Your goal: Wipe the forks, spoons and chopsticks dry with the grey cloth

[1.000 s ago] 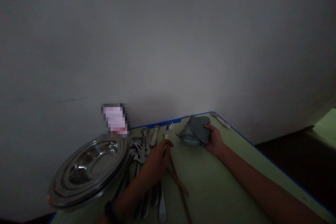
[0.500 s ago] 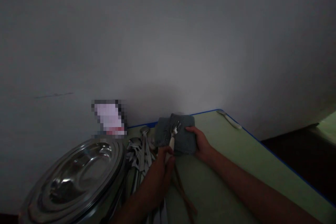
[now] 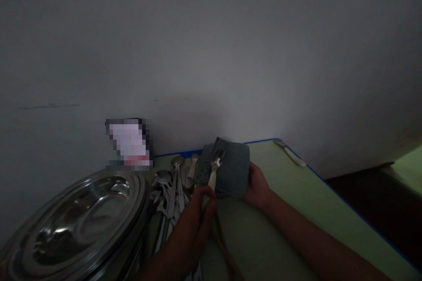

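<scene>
My left hand [image 3: 194,219] is closed around the pale handle of a small fork [image 3: 214,169], tines up. Its tines rest against a folded grey cloth [image 3: 231,171]. That cloth is gripped from the right by my right hand [image 3: 257,186], which holds it upright just above the green table [image 3: 290,202]. Both hands meet near the middle of the view.
A pile of metal spoons and forks [image 3: 169,191] lies left of my hands. A large steel plate [image 3: 75,224] fills the lower left. Wooden sticks [image 3: 224,246] lie under my left hand. A lone white-handled utensil [image 3: 290,153] rests near the table's far corner, by the wall.
My right hand brought the cloth leftward and lifted it behind the fork. My left hand raised the fork against the cloth. The view has shifted slightly rightward.
</scene>
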Motion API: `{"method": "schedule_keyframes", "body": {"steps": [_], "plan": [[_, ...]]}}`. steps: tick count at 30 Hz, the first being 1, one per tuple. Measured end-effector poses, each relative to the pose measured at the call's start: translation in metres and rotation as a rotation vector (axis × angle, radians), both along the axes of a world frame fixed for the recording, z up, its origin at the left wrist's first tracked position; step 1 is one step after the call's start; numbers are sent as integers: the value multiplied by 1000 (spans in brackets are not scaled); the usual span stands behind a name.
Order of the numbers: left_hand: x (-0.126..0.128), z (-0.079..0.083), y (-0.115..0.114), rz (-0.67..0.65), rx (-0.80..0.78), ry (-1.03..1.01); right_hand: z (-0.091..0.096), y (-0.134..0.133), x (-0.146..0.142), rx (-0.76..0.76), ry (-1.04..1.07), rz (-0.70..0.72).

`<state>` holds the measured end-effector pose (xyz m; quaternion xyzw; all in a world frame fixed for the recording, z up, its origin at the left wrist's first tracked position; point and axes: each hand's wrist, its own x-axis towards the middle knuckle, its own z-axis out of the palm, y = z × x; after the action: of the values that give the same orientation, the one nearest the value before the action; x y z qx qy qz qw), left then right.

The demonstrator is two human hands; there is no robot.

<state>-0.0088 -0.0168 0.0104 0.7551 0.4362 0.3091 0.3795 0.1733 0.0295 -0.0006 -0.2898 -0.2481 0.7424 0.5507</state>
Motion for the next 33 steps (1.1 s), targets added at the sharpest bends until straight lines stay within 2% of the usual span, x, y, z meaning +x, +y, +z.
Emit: {"method": "schedule_keyframes", "body": {"steps": [3,5,9,14,18,25,27,30,33], "plan": [[2,-3,2,183,87,-157,8,-3,1,-31,114,31],[3,-3,5,233,114,-241,11,-5,0,-12,129,68],[2,2,9,317,142,-198,11,-6,-3,-5,94,114],[3,7,12,320,17,-101,8,-6,-2,-91,156,138],[3,9,14,369,37,-37,7,-9,-2,-104,126,134],[3,16,8,372,40,-71,4,-7,4,56,-46,62],[2,15,7,378,40,-76,3,-4,10,56,-102,57],[0,12,8,385,39,-58,5,-3,19,49,-108,126],[-1,10,8,379,42,-43,7,-4,28,97,-202,250]]}}
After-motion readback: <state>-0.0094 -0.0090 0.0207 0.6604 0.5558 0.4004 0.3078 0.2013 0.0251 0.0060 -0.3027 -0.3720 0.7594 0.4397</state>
